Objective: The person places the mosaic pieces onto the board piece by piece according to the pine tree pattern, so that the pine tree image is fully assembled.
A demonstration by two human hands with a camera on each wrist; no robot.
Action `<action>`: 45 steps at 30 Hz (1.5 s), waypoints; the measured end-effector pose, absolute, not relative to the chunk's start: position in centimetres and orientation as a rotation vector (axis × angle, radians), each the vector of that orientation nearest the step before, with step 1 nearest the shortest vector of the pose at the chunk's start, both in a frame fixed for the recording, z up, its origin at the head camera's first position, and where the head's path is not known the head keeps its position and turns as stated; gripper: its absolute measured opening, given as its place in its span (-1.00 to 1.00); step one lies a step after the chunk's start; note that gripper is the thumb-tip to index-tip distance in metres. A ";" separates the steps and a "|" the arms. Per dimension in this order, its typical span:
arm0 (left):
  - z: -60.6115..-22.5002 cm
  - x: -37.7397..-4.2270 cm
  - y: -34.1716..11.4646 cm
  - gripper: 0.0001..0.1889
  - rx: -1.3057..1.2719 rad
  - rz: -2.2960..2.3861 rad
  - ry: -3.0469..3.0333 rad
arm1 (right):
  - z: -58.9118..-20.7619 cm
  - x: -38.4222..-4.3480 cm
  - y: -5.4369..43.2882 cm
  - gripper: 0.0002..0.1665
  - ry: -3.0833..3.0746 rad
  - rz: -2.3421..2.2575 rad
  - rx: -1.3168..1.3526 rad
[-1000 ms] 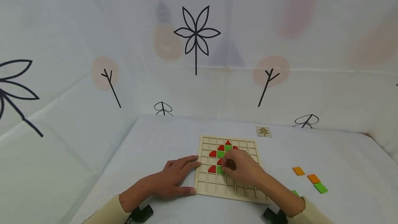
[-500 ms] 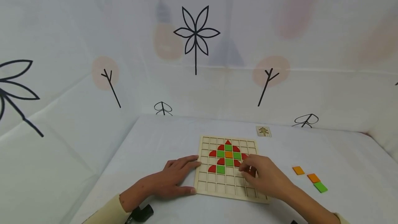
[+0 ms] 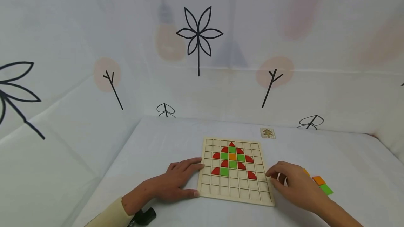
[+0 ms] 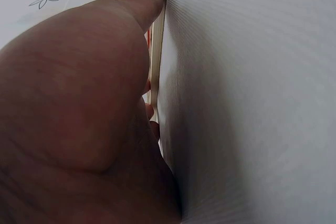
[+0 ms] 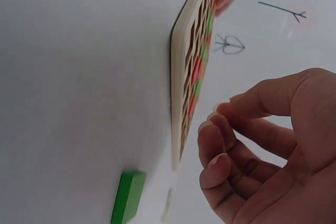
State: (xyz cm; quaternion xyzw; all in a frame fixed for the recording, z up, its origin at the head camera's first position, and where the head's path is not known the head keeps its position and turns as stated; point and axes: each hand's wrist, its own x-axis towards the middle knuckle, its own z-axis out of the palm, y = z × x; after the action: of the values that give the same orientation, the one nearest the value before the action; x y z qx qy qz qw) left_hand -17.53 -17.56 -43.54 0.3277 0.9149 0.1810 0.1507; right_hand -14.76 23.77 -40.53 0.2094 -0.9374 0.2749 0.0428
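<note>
A wooden grid board lies on the white cloth, bearing a tree-like pattern of green squares, red quarter-round pieces and one orange square. At its left edge rests my left hand, fingers extended, fingertips and thumb touching the frame. My right hand hovers just off the board's right side. Its fingers are loosely bent, with nothing between thumb and fingertips in the right wrist view. Closest to it on the board is a red quarter-round piece. A green block lies on the cloth below this hand.
Right of my right hand lie an orange tile and a green tile; another orange tile is partly covered by the hand. A small card with a tree picture lies behind the board. Printed white cloth walls surround the table.
My right hand has moved right, from over the board to beside it, uncovering the pattern and a red quarter-round piece at lower right. The left hand has stayed in place.
</note>
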 end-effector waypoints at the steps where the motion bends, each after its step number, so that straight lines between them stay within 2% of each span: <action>1: -43.6 -17.5 -17.5 -0.11 0.944 0.520 2.628 | -40.6 -14.6 24.2 -0.69 -2.842 0.834 0.648; 14: -43.5 -17.4 -17.5 -0.12 0.929 0.525 2.626 | -40.8 -13.2 29.1 -0.63 -3.013 0.644 0.596; 21: -43.6 -17.6 -17.6 -0.11 0.925 0.515 2.627 | -41.3 -13.6 30.0 -0.57 -3.199 0.653 0.508; 31: -43.5 -17.7 -17.5 -0.11 0.921 0.512 2.625 | -41.7 -14.1 31.1 -0.61 -3.195 0.781 0.695; 41: -43.3 -17.5 -17.4 -0.11 0.917 0.516 2.623 | -42.4 -13.5 31.3 -0.53 -2.918 0.988 1.000; 45: -43.4 -17.5 -17.4 -0.11 0.917 0.516 2.622 | -42.2 -13.6 31.1 -0.58 -2.988 0.999 0.962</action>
State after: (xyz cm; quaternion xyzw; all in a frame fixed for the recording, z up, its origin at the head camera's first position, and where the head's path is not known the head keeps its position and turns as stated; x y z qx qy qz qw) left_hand -17.53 -17.42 -43.35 0.3206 0.9164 0.1805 0.1574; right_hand -13.58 31.10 -42.21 0.2913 -0.9044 0.3023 -0.0762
